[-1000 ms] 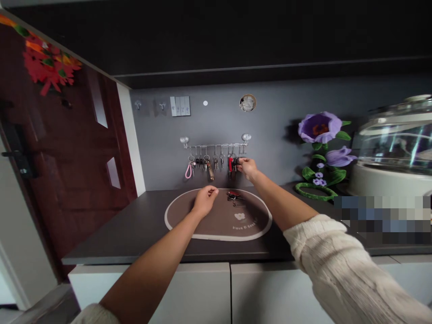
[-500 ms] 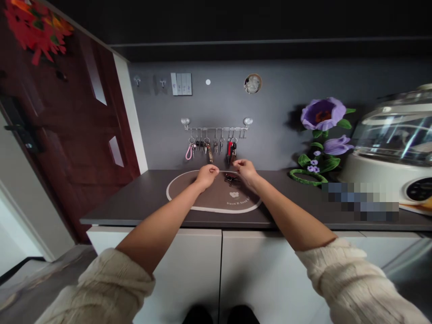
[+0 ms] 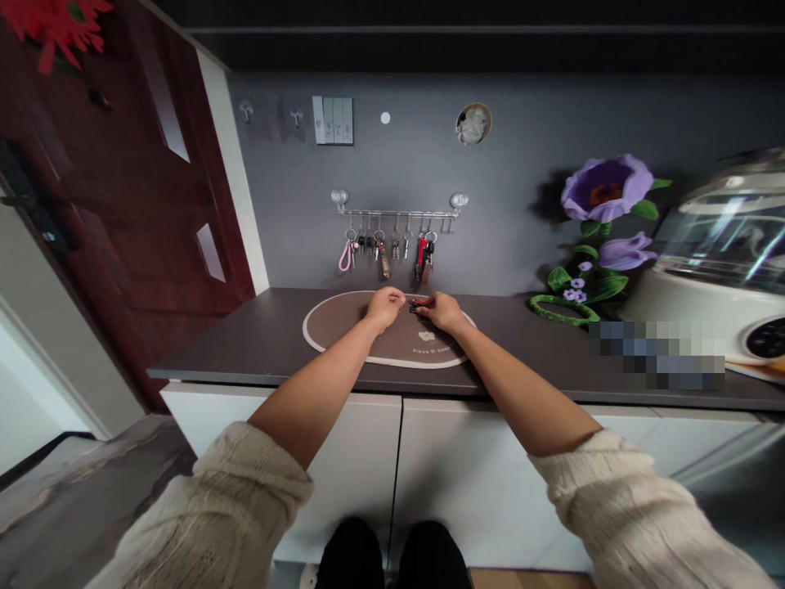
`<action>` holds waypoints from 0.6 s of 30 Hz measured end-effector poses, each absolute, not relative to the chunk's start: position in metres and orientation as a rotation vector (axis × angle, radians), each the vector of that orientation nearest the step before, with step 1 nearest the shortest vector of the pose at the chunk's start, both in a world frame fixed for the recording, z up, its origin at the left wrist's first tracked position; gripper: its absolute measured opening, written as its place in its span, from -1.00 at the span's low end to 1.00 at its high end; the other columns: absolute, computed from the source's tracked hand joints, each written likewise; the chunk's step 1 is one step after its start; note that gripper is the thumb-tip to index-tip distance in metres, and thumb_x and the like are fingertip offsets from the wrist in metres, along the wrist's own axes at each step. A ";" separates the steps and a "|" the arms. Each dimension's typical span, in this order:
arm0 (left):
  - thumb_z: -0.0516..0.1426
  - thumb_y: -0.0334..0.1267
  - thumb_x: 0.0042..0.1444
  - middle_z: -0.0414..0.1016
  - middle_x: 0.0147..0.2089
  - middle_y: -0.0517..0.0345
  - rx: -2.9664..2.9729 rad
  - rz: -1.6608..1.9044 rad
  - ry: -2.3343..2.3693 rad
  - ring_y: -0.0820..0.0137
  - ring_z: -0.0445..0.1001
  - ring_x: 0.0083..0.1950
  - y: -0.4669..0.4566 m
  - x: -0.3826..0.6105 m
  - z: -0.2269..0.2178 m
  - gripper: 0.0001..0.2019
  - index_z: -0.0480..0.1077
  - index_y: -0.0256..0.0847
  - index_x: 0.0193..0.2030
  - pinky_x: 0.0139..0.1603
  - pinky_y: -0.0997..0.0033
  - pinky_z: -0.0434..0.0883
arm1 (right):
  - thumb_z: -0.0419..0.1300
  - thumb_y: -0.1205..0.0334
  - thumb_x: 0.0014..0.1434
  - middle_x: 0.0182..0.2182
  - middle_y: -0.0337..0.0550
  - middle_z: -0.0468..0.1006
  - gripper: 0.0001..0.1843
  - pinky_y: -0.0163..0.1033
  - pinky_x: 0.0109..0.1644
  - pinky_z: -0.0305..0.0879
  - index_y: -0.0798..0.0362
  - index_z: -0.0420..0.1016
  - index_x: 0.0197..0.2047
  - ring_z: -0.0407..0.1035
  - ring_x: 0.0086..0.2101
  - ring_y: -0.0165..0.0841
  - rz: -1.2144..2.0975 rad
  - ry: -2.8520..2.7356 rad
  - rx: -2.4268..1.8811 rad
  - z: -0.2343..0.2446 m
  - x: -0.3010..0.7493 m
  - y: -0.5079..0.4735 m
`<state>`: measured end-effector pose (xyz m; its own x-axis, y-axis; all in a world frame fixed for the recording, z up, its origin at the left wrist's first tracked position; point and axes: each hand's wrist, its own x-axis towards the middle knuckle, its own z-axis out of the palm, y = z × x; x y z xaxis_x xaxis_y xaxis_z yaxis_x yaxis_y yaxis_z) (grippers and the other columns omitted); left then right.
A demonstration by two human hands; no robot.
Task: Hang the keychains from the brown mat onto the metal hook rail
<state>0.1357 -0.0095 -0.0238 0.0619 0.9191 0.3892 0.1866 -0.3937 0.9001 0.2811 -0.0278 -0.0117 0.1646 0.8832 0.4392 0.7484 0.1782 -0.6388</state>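
Both hands are over the brown oval mat (image 3: 337,323) with a pale rim on the dark countertop. My right hand (image 3: 446,312) has its fingertips closed on a small dark bunch of keys (image 3: 419,307) lying at the mat's far side. Just left of it, my left hand (image 3: 386,307) is closed, thumb and fingers pinched together; whatever is between them is too small to make out. Behind the hands, a clear hook rail (image 3: 398,214) on the wall carries several keys, among them a pink loop (image 3: 345,257), a brown patterned fob (image 3: 384,262) and a red key holder (image 3: 421,252).
Right of the mat stand purple artificial flowers (image 3: 607,192) with a green ring base. A white appliance (image 3: 693,307) with a clear lid is farther right. Adhesive hooks (image 3: 296,119) and a switch panel (image 3: 333,121) are on the wall. A dark red door (image 3: 147,204) is on the left.
My right hand has come down from beneath the hanging keys to the bunch on the mat. My left hand has shifted slightly right, towards it. The camera view has tilted down.
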 end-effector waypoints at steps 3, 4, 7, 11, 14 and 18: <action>0.07 -0.43 -0.08 0.36 -0.50 0.18 1.705 1.363 1.108 0.53 0.28 -0.47 -0.008 0.135 -0.025 -0.93 0.37 -0.30 -0.42 -0.33 0.47 0.28 | 0.33 0.32 -0.30 -0.74 -0.29 0.28 -0.79 -0.36 -0.43 0.10 0.05 0.32 -0.69 0.26 -0.55 -0.43 0.203 -1.605 -1.603 -0.013 0.278 -0.026; 0.07 -0.43 -0.08 0.37 -0.49 0.17 1.715 1.364 1.103 0.52 0.29 -0.46 -0.008 0.135 -0.025 -0.93 0.37 -0.30 -0.41 -0.32 0.47 0.28 | 0.32 0.33 -0.30 -0.74 -0.29 0.27 -0.79 -0.36 -0.44 0.09 0.05 0.33 -0.70 0.25 -0.56 -0.43 0.218 -1.605 -1.603 -0.013 0.278 -0.025; 0.08 -0.44 -0.10 0.39 -0.46 0.15 1.741 1.377 1.101 0.51 0.31 -0.43 -0.007 0.135 -0.025 -0.91 0.38 -0.30 -0.40 -0.29 0.46 0.29 | 0.31 0.35 -0.29 -0.76 -0.30 0.27 -0.81 -0.37 -0.45 0.08 0.06 0.34 -0.72 0.23 -0.58 -0.45 0.252 -1.599 -1.589 -0.015 0.278 -0.023; 0.06 -0.46 -0.10 0.40 -0.43 0.13 1.780 1.369 1.097 0.50 0.32 -0.42 -0.004 0.135 -0.026 -0.87 0.38 -0.31 -0.36 -0.28 0.45 0.29 | 0.28 0.37 -0.27 -0.75 -0.33 0.29 -0.85 -0.40 -0.46 0.07 0.07 0.36 -0.69 0.21 -0.59 -0.49 0.274 -1.611 -1.569 -0.014 0.279 -0.021; 0.06 -0.48 -0.09 0.41 -0.42 0.12 1.839 1.374 1.080 0.49 0.33 -0.40 -0.002 0.134 -0.025 -0.87 0.38 -0.31 -0.36 -0.26 0.45 0.29 | 0.25 0.39 -0.22 -0.70 -0.32 0.34 -0.89 -0.40 -0.44 0.07 0.07 0.37 -0.63 0.19 -0.59 -0.51 0.267 -1.640 -1.545 -0.013 0.279 -0.022; 0.06 -0.47 -0.09 0.42 -0.40 0.11 1.930 1.385 1.088 0.47 0.34 -0.37 -0.002 0.134 -0.023 -0.88 0.39 -0.29 -0.38 -0.23 0.43 0.30 | 0.21 0.40 -0.16 -0.65 -0.31 0.37 -0.91 -0.39 -0.40 0.08 0.07 0.36 -0.58 0.18 -0.57 -0.51 0.236 -1.681 -1.464 -0.009 0.279 -0.024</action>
